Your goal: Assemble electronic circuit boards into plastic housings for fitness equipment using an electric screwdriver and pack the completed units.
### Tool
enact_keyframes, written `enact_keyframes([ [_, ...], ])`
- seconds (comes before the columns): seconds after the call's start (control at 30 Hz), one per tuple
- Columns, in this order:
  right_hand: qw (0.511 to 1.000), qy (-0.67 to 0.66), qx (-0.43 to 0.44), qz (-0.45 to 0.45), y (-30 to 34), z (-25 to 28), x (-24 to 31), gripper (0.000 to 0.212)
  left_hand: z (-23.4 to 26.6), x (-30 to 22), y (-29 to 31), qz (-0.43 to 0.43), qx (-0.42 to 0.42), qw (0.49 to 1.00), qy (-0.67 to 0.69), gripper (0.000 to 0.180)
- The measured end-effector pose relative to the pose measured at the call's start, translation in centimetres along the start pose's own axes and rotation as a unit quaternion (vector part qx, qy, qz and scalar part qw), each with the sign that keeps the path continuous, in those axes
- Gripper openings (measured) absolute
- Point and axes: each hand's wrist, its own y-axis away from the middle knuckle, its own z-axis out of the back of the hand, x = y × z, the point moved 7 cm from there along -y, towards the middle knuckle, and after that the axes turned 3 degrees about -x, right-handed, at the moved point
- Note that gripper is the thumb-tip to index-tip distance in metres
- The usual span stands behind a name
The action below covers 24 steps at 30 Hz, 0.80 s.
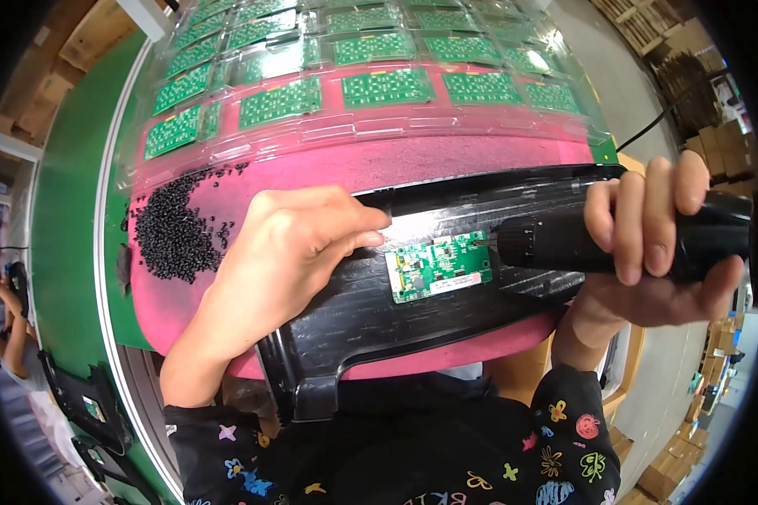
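Note:
A green circuit board [429,273] lies inside a curved black plastic housing [379,328] in front of me. In my right hand [648,244] is a black electric screwdriver [556,240], held lengthwise with its bit pointing left. The bit reaches the board's upper right corner; whether it sits on a screw is too small to tell. Above the board's upper left corner, my left hand [299,236] has thumb and fingers pinched together. Anything between those fingertips cannot be made out.
Small black screws [177,231] lie heaped left on the pink mat [312,172]. Clear plastic trays [354,126] with rows of green boards [387,87] span the far side. At far left, another person's arm [13,307] shows near black housings [88,404]. Cardboard boxes [720,147] stand right.

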Motion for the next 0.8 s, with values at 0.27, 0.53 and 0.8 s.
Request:
enact_keyframes([
  [0.27, 0.994, 0.095, -0.037, -0.027, -0.3, 0.5, -1.3, 0.046, -0.6, -0.1, 0.2, 0.005, 0.075, 0.997, 0.016, 0.021],
  [0.53, 0.99, 0.127, -0.047, -0.048, -0.5, 0.0, -2.0, 0.047, -0.9, -0.4, 0.8, -0.01, 0.121, 0.992, 0.009, 0.034],
  [0.8, 0.984, 0.166, -0.03, -0.052, -0.8, -0.3, -2.0, 0.045, -1.9, -0.3, 1.1, 0.004, 0.183, 0.983, -0.024, 0.038],
])
